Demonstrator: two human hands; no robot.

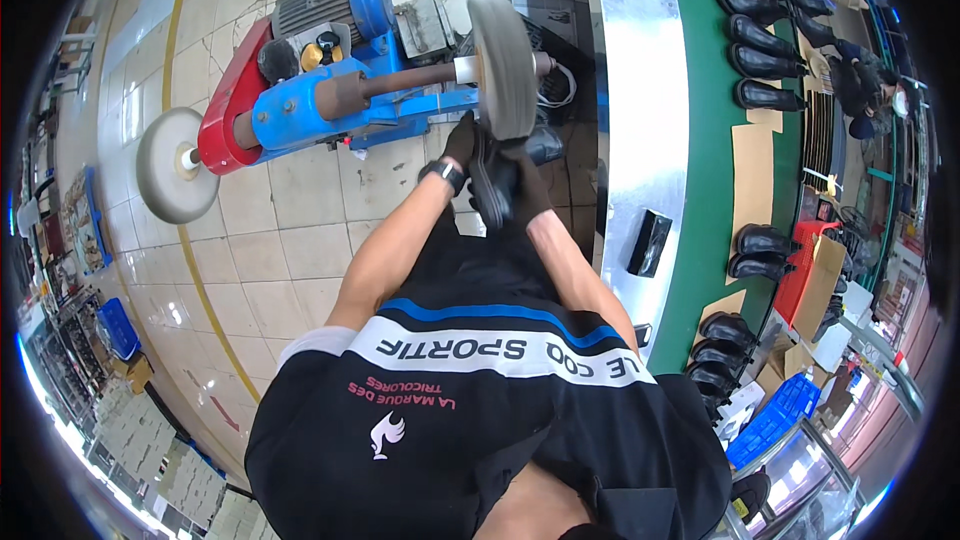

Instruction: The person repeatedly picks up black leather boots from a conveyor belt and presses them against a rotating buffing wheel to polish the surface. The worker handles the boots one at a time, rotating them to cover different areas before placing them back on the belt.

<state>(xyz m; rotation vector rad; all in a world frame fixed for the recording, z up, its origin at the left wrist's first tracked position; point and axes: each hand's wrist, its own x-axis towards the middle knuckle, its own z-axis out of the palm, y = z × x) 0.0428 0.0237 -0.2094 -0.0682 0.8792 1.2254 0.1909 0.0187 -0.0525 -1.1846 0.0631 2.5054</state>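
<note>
A black leather shoe (492,188) is held low under the right-hand buffing wheel (507,75), its upper end up close to the wheel's lower rim; whether they touch I cannot tell. On the shoe's left side, my left hand (460,144) in a dark glove is closed on it, a dark watch at the wrist. My right hand (532,192), also gloved, grips the shoe from the right; its fingers are partly hidden behind the shoe. The wheel's face looks smeared, as if turning. Its shaft runs left into a blue polishing machine (295,112).
A second pale wheel (178,166) sticks out at the machine's left end, beside a red belt guard (228,100). To my right runs a metal-edged green bench (705,190) with rows of black shoes (765,60). A black block (650,243) lies on its metal edge.
</note>
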